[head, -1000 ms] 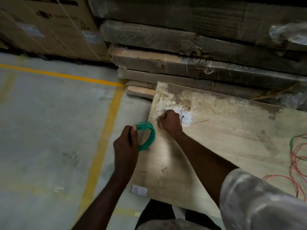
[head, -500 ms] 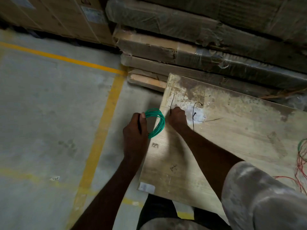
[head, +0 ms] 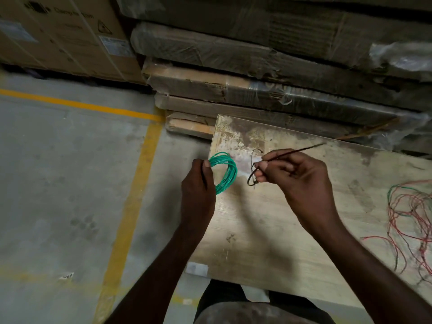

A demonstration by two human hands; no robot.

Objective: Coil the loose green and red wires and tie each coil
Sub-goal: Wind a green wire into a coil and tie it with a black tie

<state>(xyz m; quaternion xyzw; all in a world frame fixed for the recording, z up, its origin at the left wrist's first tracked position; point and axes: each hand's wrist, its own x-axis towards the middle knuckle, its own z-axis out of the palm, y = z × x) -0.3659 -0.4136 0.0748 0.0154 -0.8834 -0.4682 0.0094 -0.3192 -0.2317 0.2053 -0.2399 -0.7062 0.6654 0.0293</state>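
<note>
Left hand (head: 198, 183) grips green wire coil (head: 224, 172) at its left side, thumb over the strands; coil held upright above the surface's (head: 268, 230) left edge. Right hand (head: 297, 176) pinches a thin dark tie wire (head: 289, 152), one end looped below the fingertips, the other pointing up-right. Loose red and green wires (head: 411, 220) lie tangled far right on the surface. Wrapped cartons (head: 257, 57) stacked behind.

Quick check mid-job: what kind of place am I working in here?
Most likely a warehouse or storage area: stacked cardboard boxes, flat wrapped packs piled behind the wooden board, and yellow lines painted on the concrete floor.
</note>
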